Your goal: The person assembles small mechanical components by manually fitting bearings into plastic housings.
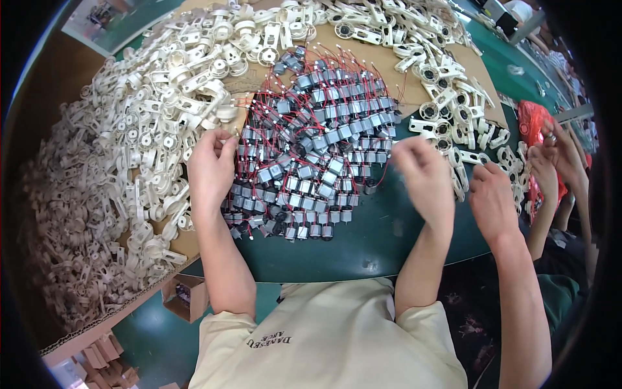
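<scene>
My left hand is at the left edge of a pile of small silver motors with thin red wires. Its thumb and fingers are pressed together beside the white plastic parts; whatever sits between them is too small or hidden to name. To the right of the motors, my right hand hovers over the green tabletop. Motion smears its fingers, so I cannot see whether they hold anything. The motors lie partly in rows and partly jumbled, wires trailing outward.
White plastic parts heap up at left, spilling over cardboard. More white parts with dark round insets lie at right. A co-worker's hand reaches in close to my right hand. Beyond it are other hands and a red bag. An open box stands below.
</scene>
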Action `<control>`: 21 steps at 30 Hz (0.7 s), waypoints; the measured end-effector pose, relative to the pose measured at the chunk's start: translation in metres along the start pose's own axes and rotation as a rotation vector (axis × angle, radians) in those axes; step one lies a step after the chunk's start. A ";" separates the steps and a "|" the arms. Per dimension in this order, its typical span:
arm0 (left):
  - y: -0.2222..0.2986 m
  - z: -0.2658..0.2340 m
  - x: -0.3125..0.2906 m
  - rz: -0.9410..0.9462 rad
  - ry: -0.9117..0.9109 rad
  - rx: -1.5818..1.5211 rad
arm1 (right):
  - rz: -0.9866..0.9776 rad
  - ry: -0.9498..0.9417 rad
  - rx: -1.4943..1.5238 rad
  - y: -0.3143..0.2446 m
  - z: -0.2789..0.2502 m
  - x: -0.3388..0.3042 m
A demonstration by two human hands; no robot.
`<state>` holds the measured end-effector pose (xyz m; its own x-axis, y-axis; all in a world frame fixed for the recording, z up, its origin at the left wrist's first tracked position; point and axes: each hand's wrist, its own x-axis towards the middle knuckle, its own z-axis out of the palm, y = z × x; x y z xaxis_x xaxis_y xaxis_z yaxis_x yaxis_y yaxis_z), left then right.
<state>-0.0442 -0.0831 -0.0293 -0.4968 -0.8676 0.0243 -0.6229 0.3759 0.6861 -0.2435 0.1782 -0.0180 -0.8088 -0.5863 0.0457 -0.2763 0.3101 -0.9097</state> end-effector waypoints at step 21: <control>0.026 0.001 -0.026 0.261 0.099 -0.270 | 0.269 -0.387 0.614 -0.027 0.014 -0.013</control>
<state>-0.0489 -0.0505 -0.0128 -0.5483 -0.7864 0.2845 -0.2951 0.5003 0.8140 -0.2184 0.1665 0.0002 -0.5371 -0.8045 -0.2536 0.3329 0.0741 -0.9400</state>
